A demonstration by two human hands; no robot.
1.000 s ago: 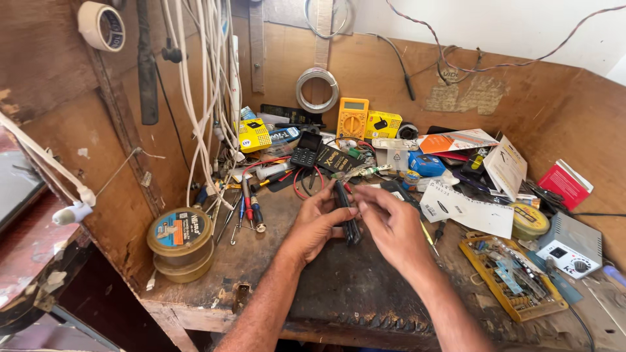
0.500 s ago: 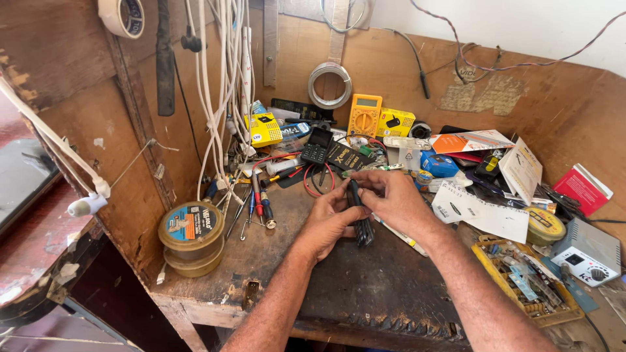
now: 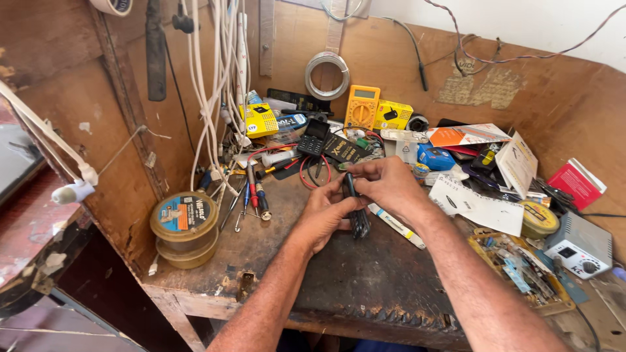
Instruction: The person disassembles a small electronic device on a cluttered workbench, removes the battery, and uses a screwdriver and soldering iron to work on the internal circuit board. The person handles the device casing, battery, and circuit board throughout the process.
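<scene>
Both my hands meet over the middle of a cluttered wooden workbench (image 3: pixel 261 241). My left hand (image 3: pixel 329 212) grips the lower part of a slim black phone-like device (image 3: pixel 355 205) held edge-up. My right hand (image 3: pixel 388 182) closes over its upper end from the right, fingers curled on the top edge. The device hangs just above a dark rubber mat (image 3: pixel 385 274). Its face is hidden by my fingers.
A yellow multimeter (image 3: pixel 362 107), a small black keypad phone (image 3: pixel 314 137), screwdrivers (image 3: pixel 254 189), stacked round tins (image 3: pixel 184 225), white cables (image 3: pixel 215 85), papers (image 3: pixel 479 205), a tray of parts (image 3: pixel 521 274) and a grey box with a dial (image 3: pixel 580 244) crowd the bench.
The camera view has drifted so the bench sits lower and further right. My hands have stayed together on the black device, my right hand shifting a little on its top.
</scene>
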